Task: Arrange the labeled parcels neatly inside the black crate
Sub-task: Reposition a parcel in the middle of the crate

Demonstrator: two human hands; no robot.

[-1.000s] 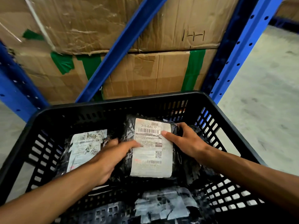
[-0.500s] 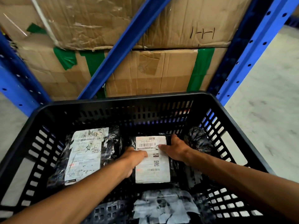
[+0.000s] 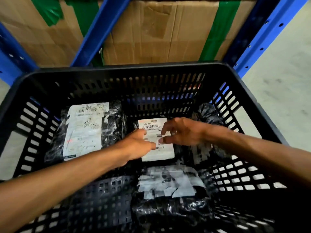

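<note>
The black crate fills the view. A black parcel with a white label reading BAL17 lies flat on the floor at the back middle. My left hand rests on the label's left side with fingers spread. Hovering just over the label's right part, my right hand has its fingers apart and holds nothing. A larger labelled black parcel lies to the left. Another black parcel with a torn label lies near the front. A crumpled black parcel sits at the back right.
Behind the crate stand stacked cardboard boxes with green tape, inside a blue metal rack. A blue upright rises at the right. Grey concrete floor lies to the right of the crate.
The BAL17 parcel went from held up to lying flat on the crate floor. Both hands have loosened from its edges, and the right hand has lifted off.
</note>
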